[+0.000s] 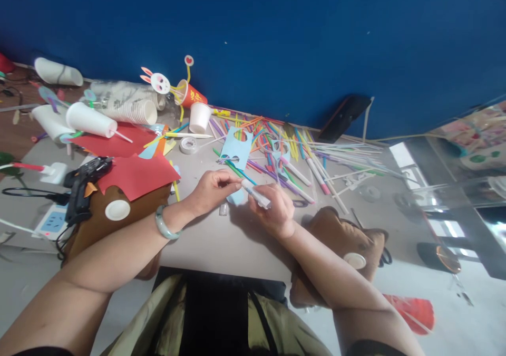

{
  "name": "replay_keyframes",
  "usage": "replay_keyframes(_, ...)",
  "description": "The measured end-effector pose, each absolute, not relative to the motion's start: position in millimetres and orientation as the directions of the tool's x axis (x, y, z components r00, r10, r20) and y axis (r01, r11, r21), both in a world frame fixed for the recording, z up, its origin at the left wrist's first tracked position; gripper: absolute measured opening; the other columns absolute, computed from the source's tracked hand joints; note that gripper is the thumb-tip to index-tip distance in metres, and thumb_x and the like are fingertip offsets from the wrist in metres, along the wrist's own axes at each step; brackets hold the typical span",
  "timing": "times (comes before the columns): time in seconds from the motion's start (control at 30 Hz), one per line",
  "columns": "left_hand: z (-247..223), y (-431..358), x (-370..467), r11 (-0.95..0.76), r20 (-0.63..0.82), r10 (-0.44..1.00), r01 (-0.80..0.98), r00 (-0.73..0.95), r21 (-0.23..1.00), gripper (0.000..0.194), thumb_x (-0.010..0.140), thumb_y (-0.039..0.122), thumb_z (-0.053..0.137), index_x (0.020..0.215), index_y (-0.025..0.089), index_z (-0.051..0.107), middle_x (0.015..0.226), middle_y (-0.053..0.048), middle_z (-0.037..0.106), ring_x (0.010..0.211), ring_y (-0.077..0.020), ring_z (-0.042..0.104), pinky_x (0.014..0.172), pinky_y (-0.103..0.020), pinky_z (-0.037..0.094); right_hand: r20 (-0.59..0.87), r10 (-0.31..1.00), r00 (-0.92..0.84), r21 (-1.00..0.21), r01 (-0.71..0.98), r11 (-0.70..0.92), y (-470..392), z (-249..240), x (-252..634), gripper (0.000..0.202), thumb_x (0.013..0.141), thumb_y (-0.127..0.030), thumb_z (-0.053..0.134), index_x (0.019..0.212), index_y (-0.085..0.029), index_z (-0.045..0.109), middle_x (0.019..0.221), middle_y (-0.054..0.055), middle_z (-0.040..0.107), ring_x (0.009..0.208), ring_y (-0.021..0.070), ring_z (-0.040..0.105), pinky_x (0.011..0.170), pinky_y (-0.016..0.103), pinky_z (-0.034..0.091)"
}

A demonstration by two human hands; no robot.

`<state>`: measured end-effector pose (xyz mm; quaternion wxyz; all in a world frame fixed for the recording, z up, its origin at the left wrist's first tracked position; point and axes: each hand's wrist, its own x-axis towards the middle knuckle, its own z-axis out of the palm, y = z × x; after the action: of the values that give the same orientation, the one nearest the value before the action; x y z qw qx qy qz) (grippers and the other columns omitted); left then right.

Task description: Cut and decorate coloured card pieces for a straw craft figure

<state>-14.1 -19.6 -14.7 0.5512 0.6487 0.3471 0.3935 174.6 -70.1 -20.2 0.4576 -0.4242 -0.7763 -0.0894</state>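
My right hand [273, 208] is wrapped round a slim white tube [256, 193] with printing on it. The tube is tilted, its narrow end towards my left hand [213, 191]. My left thumb and fingers are pinched together just left of the tube's tip; what they hold is too small to make out. Beneath and between the hands lies a light blue paper piece [236, 197]. A small clear cap [223, 210] sits on the table [197, 240] near my left hand. Just beyond the hands are a light blue sheet with round holes [231, 147] and scissors [228, 160].
Many coloured sticks [276, 161] spread across the table's back. A tape roll [188, 145], a white paper cup [200, 118] and a rabbit-decorated red cup [192, 95] stand left of them. Red paper [138, 176] covers one brown bag; another brown bag [336, 245] lies right. A power strip [53, 221] is far left.
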Motion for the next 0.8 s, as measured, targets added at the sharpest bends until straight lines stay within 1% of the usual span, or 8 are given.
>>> replay_keyframes(0.13,-15.5,-19.5,-14.1,-0.148,0.121,0.893,0.03,0.434,0.989,0.021,0.085,0.035,0.069,0.086,0.015,0.077,0.084,-0.006,0.072,0.082,-0.0169,0.065,0.076,-0.028,0.05,0.784,0.584,-0.208,-0.262,0.743,0.616,-70.1,-21.0,175.0,0.016,0.089,-0.02,0.065,0.104,-0.02,0.06,0.08,0.005,0.068,0.069,0.0171,0.066,0.059,0.029,0.054)
replay_keyframes(0.37,-18.6,-19.4,-13.7,-0.132,0.111,0.905,0.023,0.41,0.991,0.023,0.083,0.038,0.071,0.086,0.016,0.077,0.086,-0.007,0.074,0.082,-0.0184,0.067,0.074,-0.028,0.052,0.776,0.598,-0.198,-0.265,0.759,0.595,-71.0,-20.0,174.3,0.014,0.09,-0.022,0.064,0.103,-0.021,0.059,0.079,0.004,0.068,0.067,0.0171,0.066,0.058,0.029,0.055)
replay_keyframes(0.6,-16.2,-19.9,-13.9,-0.137,0.105,0.905,0.047,0.412,0.989,0.022,0.085,0.037,0.069,0.086,0.016,0.077,0.085,-0.006,0.074,0.082,-0.018,0.067,0.074,-0.028,0.052,0.785,0.577,-0.227,-0.232,0.755,0.613,-70.5,-18.9,173.8,0.013,0.091,-0.021,0.063,0.102,-0.02,0.057,0.079,0.005,0.068,0.068,0.0167,0.066,0.058,0.028,0.054)
replay_keyframes(0.8,-13.5,-20.7,-13.4,-0.17,0.121,0.915,0.097,0.384,0.981,0.018,0.084,0.033,0.069,0.083,0.016,0.076,0.082,-0.006,0.074,0.08,-0.0177,0.067,0.073,-0.027,0.052,0.784,0.57,-0.246,-0.218,0.75,0.624,-70.2,-19.5,173.7,0.014,0.091,-0.021,0.062,0.105,-0.02,0.058,0.079,0.004,0.068,0.068,0.0165,0.065,0.059,0.027,0.052)
